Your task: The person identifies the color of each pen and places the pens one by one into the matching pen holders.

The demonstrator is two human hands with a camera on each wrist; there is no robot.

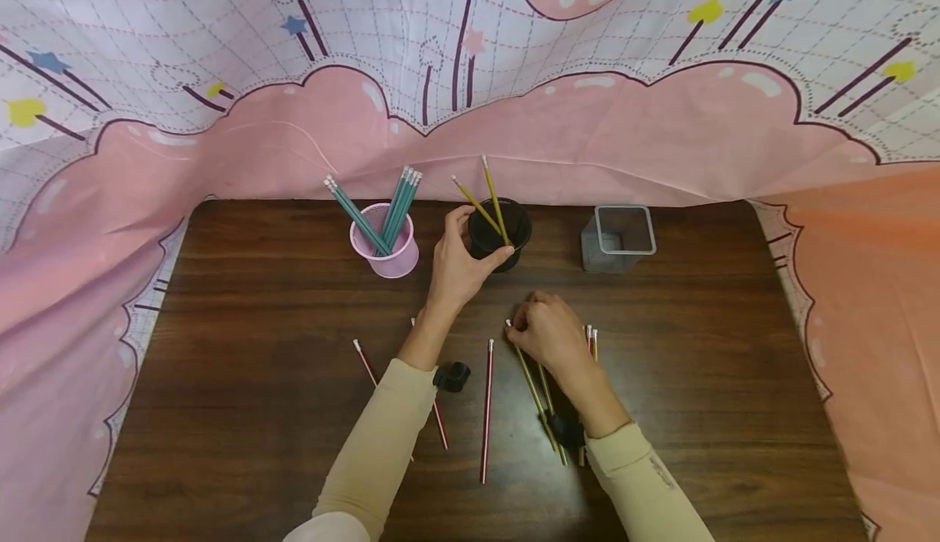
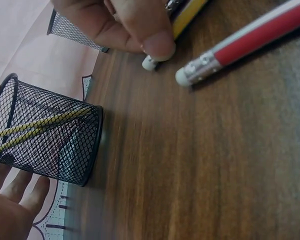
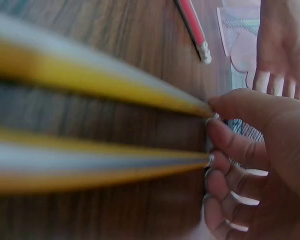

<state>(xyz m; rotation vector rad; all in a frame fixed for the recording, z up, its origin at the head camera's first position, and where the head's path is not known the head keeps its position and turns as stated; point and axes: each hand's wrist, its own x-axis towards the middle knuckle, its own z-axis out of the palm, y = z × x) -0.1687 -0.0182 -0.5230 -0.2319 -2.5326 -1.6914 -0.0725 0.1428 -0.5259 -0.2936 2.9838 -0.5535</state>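
Note:
My left hand (image 1: 457, 268) holds a black mesh pencil cup (image 1: 523, 228) at the back of the table, thumb on its near side and fingers around its left. Two yellow pencils (image 1: 494, 199) lean inside it; their lower ends show through the mesh cup (image 2: 45, 132) in the left wrist view. To the right and nearer, my right hand (image 1: 552, 334) pinches the eraser end of a yellow pencil (image 1: 534, 391) between thumb and index finger. A second yellow pencil (image 3: 90, 162) lies beside it, its end by the other fingertips.
Left of the black cup stands a pink mesh cup (image 1: 400, 264) with several teal pencils (image 1: 400, 207). A grey square holder (image 1: 618, 252) stands at the back right. Red pencils (image 1: 487, 411) lie on the dark wooden table (image 1: 257, 322). More pencils lie partly under the right wrist.

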